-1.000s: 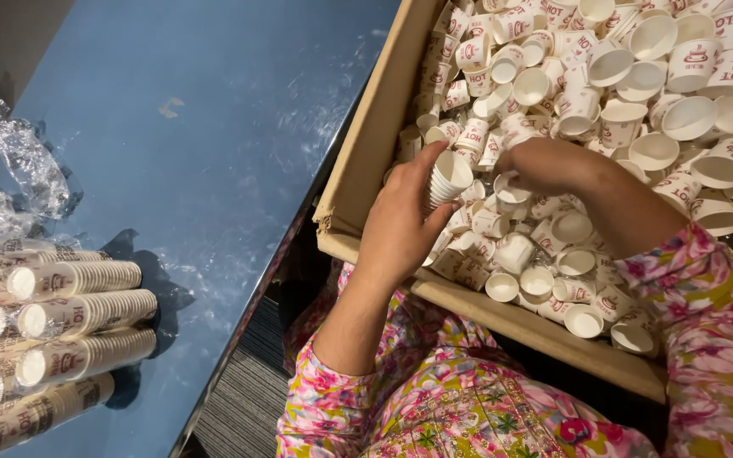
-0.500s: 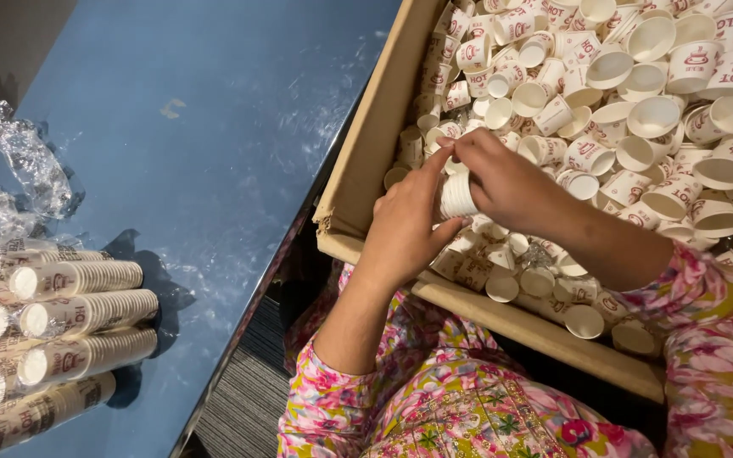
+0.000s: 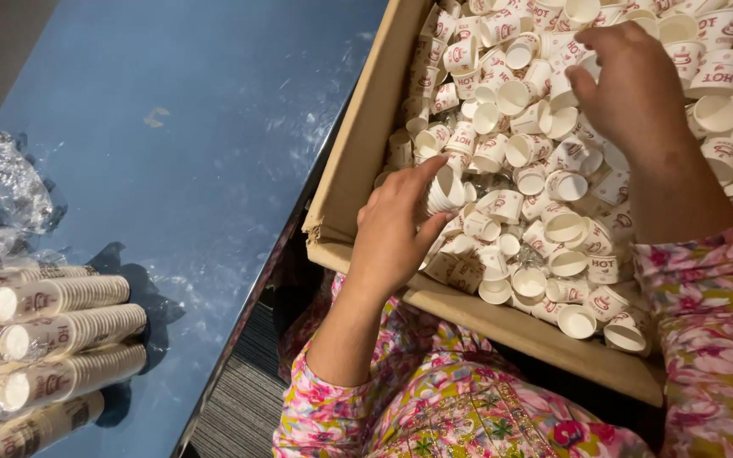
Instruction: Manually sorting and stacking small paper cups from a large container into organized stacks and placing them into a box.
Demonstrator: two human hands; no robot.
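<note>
Cardboard box [image 3: 358, 161], brown, open-topped, held a loose heap of small white paper cups w/ red print [image 3: 545, 182]; the box sat beside a blue tabletop [image 3: 171, 170]. Left hand [image 3: 396, 229] was over the near-left part of the heap, fingers closed around a short nested stack of white paper cups [image 3: 445, 188]. Stack's long axis ran roughly toward upper right, open mouth facing the right hand [image 3: 629, 85], rim just past the fingertips. Right hand hovered farther into the box, well apart from the stack, above the loose cups; fingers curled downward & partly together. Whether they pinched a cup could not be told. Left hand was thus the nearer to the stack, wrist bent inward over the box's near wall; right forearm crossed the heap from the lower right. Both arms wore pink floral sleeves [image 3: 706, 305]. On the tabletop at far left lay long sleeves of stacked cups [image 3: 61, 331], on their sides, next to crumpled clear plastic wrap [image 3: 6, 178].
</note>
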